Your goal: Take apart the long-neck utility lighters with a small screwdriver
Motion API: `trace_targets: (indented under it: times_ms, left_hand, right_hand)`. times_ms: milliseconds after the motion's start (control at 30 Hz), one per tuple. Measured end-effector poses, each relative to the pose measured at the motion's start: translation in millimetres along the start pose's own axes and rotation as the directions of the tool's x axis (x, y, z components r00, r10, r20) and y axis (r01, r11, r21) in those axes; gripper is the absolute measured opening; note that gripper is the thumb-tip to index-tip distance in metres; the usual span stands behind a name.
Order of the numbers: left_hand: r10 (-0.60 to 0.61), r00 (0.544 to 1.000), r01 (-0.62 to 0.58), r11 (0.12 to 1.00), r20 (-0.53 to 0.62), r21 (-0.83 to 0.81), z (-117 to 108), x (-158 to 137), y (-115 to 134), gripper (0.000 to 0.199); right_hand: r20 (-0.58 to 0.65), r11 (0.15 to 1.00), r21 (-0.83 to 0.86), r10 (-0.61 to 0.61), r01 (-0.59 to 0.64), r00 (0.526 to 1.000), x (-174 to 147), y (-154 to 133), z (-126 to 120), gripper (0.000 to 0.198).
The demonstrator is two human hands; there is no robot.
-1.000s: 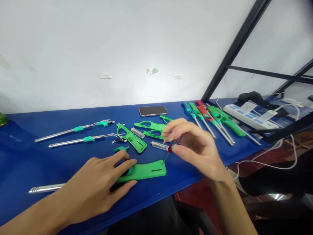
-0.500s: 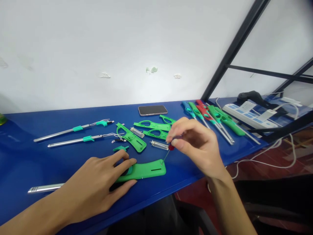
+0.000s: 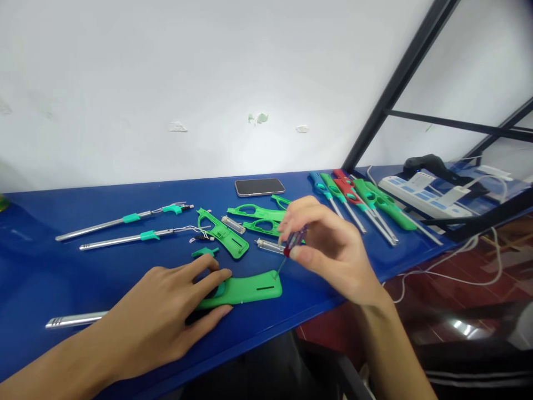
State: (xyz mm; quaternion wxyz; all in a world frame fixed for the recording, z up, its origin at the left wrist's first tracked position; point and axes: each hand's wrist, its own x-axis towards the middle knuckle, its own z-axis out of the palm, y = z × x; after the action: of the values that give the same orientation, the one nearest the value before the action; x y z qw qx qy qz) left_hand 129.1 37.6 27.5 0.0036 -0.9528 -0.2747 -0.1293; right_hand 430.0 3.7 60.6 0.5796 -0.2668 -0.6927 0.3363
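A green gas lighter (image 3: 254, 289) with a long metal tube lies flat near the front of the blue table. My left hand (image 3: 179, 305) is closed around its handle, thumb on the near side and fingers over the top. In my right hand (image 3: 325, 244) a small screwdriver (image 3: 295, 240) with a red and purple handle is pinched between thumb and fingers. The screwdriver stands tilted, its tip at a hole near the handle's right end. Just behind lie an opened green casing half (image 3: 227, 236), clear fuel tanks (image 3: 233, 224) and a teal trigger piece (image 3: 205, 253).
Two metal lighter tubes (image 3: 120, 241) with wires lie at the left. A phone (image 3: 260, 187) rests near the wall (image 3: 208, 83). Several whole lighters (image 3: 358, 197) lie at the right, beside a power strip (image 3: 425, 197) and a black metal frame (image 3: 387, 94).
My right fingers have shifted on the screwdriver, baring more of its handle. The tip stays at the same hole, and my left hand keeps its hold on the lighter.
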Motion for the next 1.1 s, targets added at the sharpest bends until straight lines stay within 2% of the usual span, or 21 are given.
trace_targets:
  times_ms: [67,133,267,467,533,633,700,800,867,1100]
  left_hand:
    - [0.009,1.0,-0.009,1.0,-0.001,0.003,-0.3,0.2,0.0,0.045]
    - [0.018,1.0,-0.018,1.0,0.003,0.007,-0.5,0.3,0.0,0.045]
    - [0.01,1.0,-0.01,1.0,0.015,0.015,-0.4,0.1,0.0,0.047]
    - [-0.001,1.0,0.001,1.0,0.001,-0.009,-0.2,-0.3,0.2,0.046]
    - [-0.01,1.0,0.01,1.0,-0.007,-0.018,0.0,-0.1,0.4,0.044]
    - [-0.017,1.0,0.017,1.0,-0.006,-0.009,0.7,0.1,0.5,0.044]
    - [-0.018,1.0,0.018,1.0,-0.003,0.003,1.4,0.1,0.6,0.045]
    - [-0.021,1.0,0.021,1.0,0.0,0.013,2.5,-0.2,0.5,0.046]
    - [-0.023,1.0,0.023,1.0,-0.001,0.02,2.9,-0.5,0.4,0.046]
    - [-0.017,1.0,0.017,1.0,-0.017,0.012,4.6,-1.1,-0.5,0.045]
  right_hand:
    - [-0.004,1.0,0.014,-0.015,0.015,1.0,0.3,-0.2,0.0,0.024]
    - [0.002,0.998,0.056,0.033,-0.033,0.999,0.1,-1.5,0.6,0.028]
    - [0.051,0.992,0.078,0.095,-0.099,0.994,-1.6,-2.6,2.3,0.026]
    - [0.009,0.999,0.035,-0.018,0.017,1.0,-1.0,1.7,3.7,0.025]
    - [0.016,1.0,0.025,0.006,-0.006,1.0,-1.9,-0.8,2.9,0.019]
    - [0.046,0.998,0.007,0.066,-0.066,0.997,-3.3,-4.4,0.8,0.02]
    - [0.04,0.999,-0.014,0.053,-0.052,0.998,-3.1,-3.8,0.0,0.019]
    - [-0.002,0.998,-0.057,-0.008,0.008,1.0,-1.3,-0.4,0.5,0.032]
    - [-0.008,0.998,-0.065,-0.013,0.012,1.0,-0.9,-0.1,1.2,0.032]
    - [0.092,0.997,-0.032,0.071,-0.069,0.993,-3.1,-3.4,1.4,0.03]
